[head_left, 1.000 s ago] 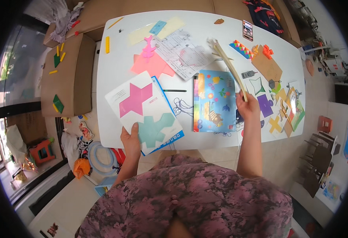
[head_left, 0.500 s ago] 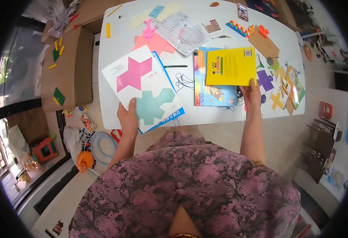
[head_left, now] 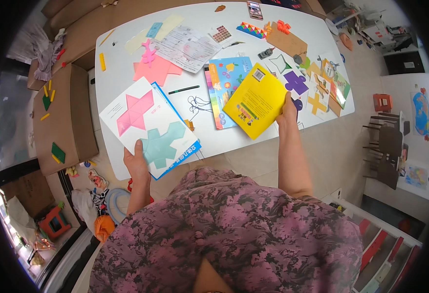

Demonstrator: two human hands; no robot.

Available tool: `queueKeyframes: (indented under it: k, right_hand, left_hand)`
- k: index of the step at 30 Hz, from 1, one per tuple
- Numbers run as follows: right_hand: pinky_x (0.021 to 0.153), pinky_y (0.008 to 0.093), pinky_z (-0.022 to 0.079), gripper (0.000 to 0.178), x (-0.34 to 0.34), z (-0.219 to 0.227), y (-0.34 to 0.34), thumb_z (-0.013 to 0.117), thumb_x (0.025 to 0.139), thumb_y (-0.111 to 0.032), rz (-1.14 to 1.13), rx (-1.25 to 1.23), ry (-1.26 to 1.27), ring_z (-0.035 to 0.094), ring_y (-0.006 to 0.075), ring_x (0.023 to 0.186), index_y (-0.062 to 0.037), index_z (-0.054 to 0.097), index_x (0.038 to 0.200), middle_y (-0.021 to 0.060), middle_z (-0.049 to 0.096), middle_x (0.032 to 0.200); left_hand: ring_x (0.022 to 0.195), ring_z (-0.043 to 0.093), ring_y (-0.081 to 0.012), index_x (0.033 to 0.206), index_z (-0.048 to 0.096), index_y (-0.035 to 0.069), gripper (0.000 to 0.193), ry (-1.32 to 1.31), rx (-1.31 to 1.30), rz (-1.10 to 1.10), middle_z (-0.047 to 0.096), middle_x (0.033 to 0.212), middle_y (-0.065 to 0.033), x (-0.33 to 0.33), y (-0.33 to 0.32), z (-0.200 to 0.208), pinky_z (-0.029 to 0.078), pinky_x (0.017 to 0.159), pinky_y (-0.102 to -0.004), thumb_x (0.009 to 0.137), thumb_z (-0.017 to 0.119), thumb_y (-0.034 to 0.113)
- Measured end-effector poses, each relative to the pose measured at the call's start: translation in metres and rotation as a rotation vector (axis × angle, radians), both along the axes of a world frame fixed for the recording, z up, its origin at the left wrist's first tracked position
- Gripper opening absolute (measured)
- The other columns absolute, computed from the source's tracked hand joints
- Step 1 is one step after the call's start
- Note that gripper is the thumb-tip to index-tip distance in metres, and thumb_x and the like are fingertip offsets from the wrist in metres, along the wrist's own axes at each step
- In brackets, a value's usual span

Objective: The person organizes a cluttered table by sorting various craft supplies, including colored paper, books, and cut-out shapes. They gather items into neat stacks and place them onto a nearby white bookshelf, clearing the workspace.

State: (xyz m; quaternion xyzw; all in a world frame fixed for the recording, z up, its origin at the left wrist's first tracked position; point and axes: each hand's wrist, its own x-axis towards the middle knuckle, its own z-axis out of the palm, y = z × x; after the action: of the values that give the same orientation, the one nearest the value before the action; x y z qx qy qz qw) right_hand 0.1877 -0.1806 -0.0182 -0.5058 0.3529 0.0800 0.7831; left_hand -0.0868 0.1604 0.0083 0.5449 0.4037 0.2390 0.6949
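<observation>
My left hand (head_left: 137, 162) grips the lower left edge of a white sheet (head_left: 121, 105) printed with a pink and a teal net shape, with a blue-edged booklet (head_left: 193, 149) beneath it. At the right, my right hand (head_left: 288, 111) is closed on the edge of a yellow book (head_left: 259, 100), thumb on top. The yellow book is tilted over a light-blue picture book (head_left: 219, 80) lying on the white table (head_left: 185, 108). Between the two hands lie a dark pen (head_left: 183, 90) and a tangle of dark cord (head_left: 200, 104).
Pink paper (head_left: 163, 71), a printed sheet (head_left: 187, 49) and a yellow stick (head_left: 102, 62) lie farther back. Purple (head_left: 296, 84) and yellow (head_left: 316, 104) cut shapes are at the right, near a brown board (head_left: 288, 43). A brown sofa (head_left: 60, 117) stands left of the table.
The yellow book has turned, its top swinging left and its near corner coming closer to me. My left hand still holds the sheet and booklet. The whole view has shifted.
</observation>
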Motion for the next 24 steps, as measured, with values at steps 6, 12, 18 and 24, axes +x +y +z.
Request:
queueKeyframes:
  k: [6,12,18,24]
  right_hand:
    - [0.07,0.0297,0.049,0.032,-0.009,0.033,-0.006,0.05,0.093,-0.029,0.337,0.056,0.186,0.061,0.0186,0.084,-0.0013,0.059,0.106,0.0092,0.063,0.096]
    - [0.069,0.0335,0.053,0.035,-0.035,-0.02,-0.015,0.048,0.093,-0.031,0.641,0.041,0.339,0.064,0.0209,0.081,0.0005,0.057,0.106,0.0107,0.065,0.095]
    - [0.08,0.0328,0.05,0.036,-0.046,-0.037,-0.02,0.05,0.092,-0.023,0.777,0.253,0.312,0.061,0.0217,0.095,0.0016,0.048,0.118,0.0132,0.059,0.11]
    - [0.091,0.037,0.046,0.051,-0.047,-0.014,-0.069,0.055,0.084,-0.005,0.902,0.521,0.118,0.054,0.0269,0.11,-0.002,0.036,0.13,0.014,0.052,0.122]
  left_hand:
    - [0.091,0.056,-0.0153,0.116,0.048,-0.002,0.031,0.0,-0.04,-0.009,0.057,0.107,-0.0078,-0.003,-0.004,-0.007,0.046,0.079,-0.0281,0.089,0.054,0.012]
    - [0.093,0.055,-0.016,0.118,0.047,-0.002,0.033,0.004,0.006,0.006,0.056,0.108,-0.0092,-0.002,-0.009,-0.005,0.046,0.08,-0.0286,0.089,0.054,0.012]
    - [0.095,0.055,-0.0169,0.119,0.046,-0.003,0.034,0.056,0.015,0.051,0.056,0.109,-0.0101,-0.002,-0.02,0.009,0.045,0.081,-0.0289,0.089,0.053,0.011]
    - [0.094,0.055,-0.0165,0.119,0.045,-0.003,0.034,0.01,0.03,0.041,0.055,0.109,-0.0102,0.013,-0.049,0.011,0.045,0.081,-0.0286,0.089,0.053,0.011]
